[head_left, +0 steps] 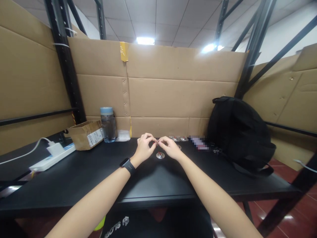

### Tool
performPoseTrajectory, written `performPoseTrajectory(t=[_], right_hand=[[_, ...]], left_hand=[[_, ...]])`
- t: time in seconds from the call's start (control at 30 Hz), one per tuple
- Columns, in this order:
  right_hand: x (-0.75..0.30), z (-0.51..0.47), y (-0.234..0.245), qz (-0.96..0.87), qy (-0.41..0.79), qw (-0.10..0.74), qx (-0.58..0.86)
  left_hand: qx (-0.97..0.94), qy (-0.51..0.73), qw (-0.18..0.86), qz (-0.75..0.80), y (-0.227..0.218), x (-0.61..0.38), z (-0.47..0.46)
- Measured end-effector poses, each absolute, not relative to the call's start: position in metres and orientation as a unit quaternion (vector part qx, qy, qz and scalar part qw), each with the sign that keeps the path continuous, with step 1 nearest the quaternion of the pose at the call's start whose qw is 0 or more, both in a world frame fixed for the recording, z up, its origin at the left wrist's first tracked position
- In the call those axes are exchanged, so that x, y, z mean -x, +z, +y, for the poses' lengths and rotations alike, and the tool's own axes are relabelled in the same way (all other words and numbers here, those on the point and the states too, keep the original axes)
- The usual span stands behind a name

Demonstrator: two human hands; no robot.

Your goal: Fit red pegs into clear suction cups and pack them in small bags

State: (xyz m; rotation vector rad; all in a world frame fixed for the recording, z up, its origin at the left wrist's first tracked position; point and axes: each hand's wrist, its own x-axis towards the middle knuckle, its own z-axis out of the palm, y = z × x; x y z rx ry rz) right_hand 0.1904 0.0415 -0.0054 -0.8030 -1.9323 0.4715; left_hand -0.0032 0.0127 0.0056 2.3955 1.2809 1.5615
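Note:
My left hand (pixel 145 147) and my right hand (pixel 169 147) meet above the middle of the black table (pixel 74 178). Both are pinched, fingertips together, on a tiny silvery part (pixel 157 141) held between them; it is too small to name. A black band sits on my left wrist. Just below the hands a small round metal disc (pixel 160 155) lies on the table. Several similar small metal pieces (pixel 178 138) lie a little behind my right hand.
A black backpack (pixel 239 132) stands at the right against the cardboard wall (pixel 158 96). At the left are a water bottle (pixel 108 125), a small cardboard box (pixel 86 134), a clear bag (pixel 123 135) and a white power strip (pixel 53 157) with a cable.

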Motion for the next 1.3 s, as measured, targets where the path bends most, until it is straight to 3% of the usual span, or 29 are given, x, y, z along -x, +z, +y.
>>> performPoseTrajectory(t=[0.13, 0.37, 0.67, 0.77, 0.97, 1.3], right_hand=[[-0.190, 0.038, -0.002, -0.802, 0.165, 0.463, 0.341], [-0.192, 0.042, -0.005, -0.804, 0.179, 0.458, 0.334], [-0.185, 0.043, -0.013, -0.806, 0.146, 0.461, 0.342], [-0.187, 0.046, -0.019, -0.813, 0.121, 0.428, 0.376], [-0.202, 0.050, -0.026, -0.862, 0.075, 0.270, 0.422], [-0.209, 0.047, -0.017, -0.855, 0.105, 0.261, 0.436]], left_hand=[[-0.757, 0.519, 0.044, 0.395, 0.008, 0.005, 0.014], [-0.817, 0.393, 0.012, 0.423, -0.004, 0.007, 0.019], [-0.815, 0.362, 0.008, 0.453, -0.002, 0.015, 0.027], [-0.816, 0.350, -0.008, 0.460, -0.003, 0.020, 0.029], [-0.814, 0.332, -0.003, 0.477, -0.005, 0.029, 0.033], [-0.792, 0.338, 0.032, 0.507, -0.005, 0.034, 0.038]])
